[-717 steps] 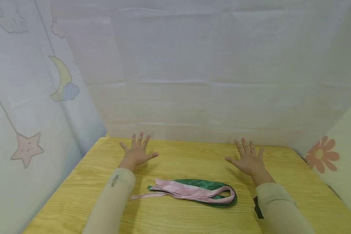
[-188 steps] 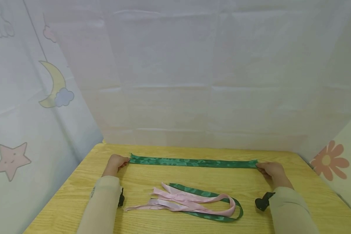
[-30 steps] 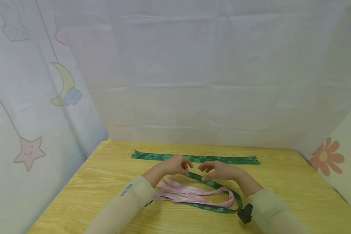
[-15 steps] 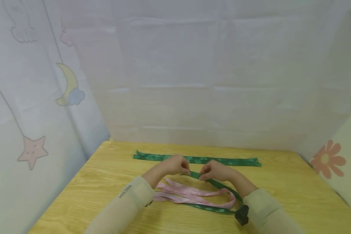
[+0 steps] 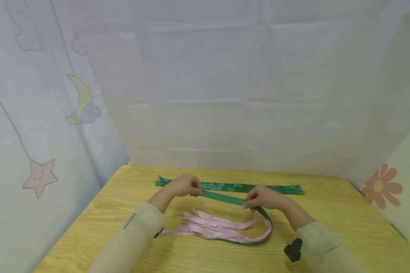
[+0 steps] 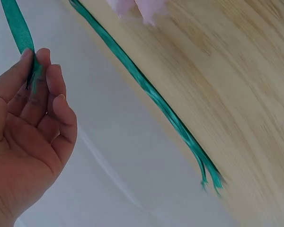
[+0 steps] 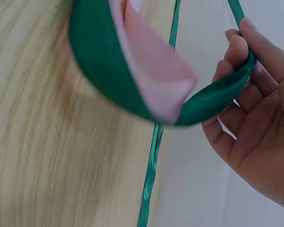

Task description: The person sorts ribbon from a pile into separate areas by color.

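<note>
A green satin ribbon [image 5: 223, 198] stretches between my two hands above the table. My left hand [image 5: 184, 185] pinches its frayed end between thumb and fingertips, as the left wrist view shows close up. Farther along, my right hand [image 5: 264, 198] pinches the same ribbon; beyond those fingers it curves down around the pink ribbons [image 5: 225, 223]. In the right wrist view the hanging green loop [image 7: 217, 97] sweeps past a pink fold [image 7: 161, 71]. The pink ribbons lie looped on the table, their loose ends toward the left.
Behind the hands, green ribbon strips [image 5: 280, 189] lie straight across the back of the wooden table [image 5: 99, 227], frayed at both ends. A pale sheet [image 5: 205, 94] hangs just past the table's back edge. Each wrist carries a small dark camera.
Over the last second both hands have taken hold of the green ribbon. My left hand has drawn its end left, my right hand has moved slightly right, and the green loop has tightened around the pink.
</note>
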{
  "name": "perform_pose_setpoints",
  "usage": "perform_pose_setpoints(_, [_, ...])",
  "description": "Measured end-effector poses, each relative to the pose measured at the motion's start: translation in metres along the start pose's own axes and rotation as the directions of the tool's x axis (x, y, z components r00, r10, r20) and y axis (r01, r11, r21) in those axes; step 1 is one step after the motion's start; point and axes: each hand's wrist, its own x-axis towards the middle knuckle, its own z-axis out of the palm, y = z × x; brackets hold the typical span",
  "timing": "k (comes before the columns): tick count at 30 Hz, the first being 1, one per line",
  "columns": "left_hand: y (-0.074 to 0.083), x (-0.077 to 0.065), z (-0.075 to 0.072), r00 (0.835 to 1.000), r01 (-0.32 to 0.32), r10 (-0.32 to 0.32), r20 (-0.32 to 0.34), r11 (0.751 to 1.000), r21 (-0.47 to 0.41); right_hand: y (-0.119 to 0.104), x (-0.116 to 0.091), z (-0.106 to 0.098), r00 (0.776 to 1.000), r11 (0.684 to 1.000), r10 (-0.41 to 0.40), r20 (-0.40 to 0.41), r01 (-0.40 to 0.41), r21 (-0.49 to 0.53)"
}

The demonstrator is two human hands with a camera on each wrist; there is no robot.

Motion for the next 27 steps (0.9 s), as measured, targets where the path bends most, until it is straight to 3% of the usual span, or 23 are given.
perform_pose_setpoints(7, [-0.021, -0.015, -0.016, 0.999, 0.021, -0.022, -0.026, 0.999, -0.047, 0.005, -0.013, -0.010, 1.000, 1.000, -0.020, 0.014, 0.019, 0.021])
perform_pose_setpoints(15, [-0.044, -0.025, -0.027, 0.998, 0.038, -0.043, -0.044, 0.993, -0.115, 0.009, -0.030, -0.026, 1.000, 0.999, -0.002, 0.014, 0.002, -0.034])
perform_pose_setpoints(20, [-0.053, -0.029, -0.032, 0.998, 0.039, -0.046, -0.053, 0.992, -0.122, 0.010, -0.041, -0.036, 0.998, 0.999, -0.024, 0.061, 0.022, 0.030])
perform_pose_setpoints(27, [-0.071, -0.035, -0.040, 0.989, 0.099, -0.111, -0.093, 0.987, -0.127, 0.015, -0.053, -0.053, 0.993, 0.992, -0.073, 0.092, 0.063, 0.107])
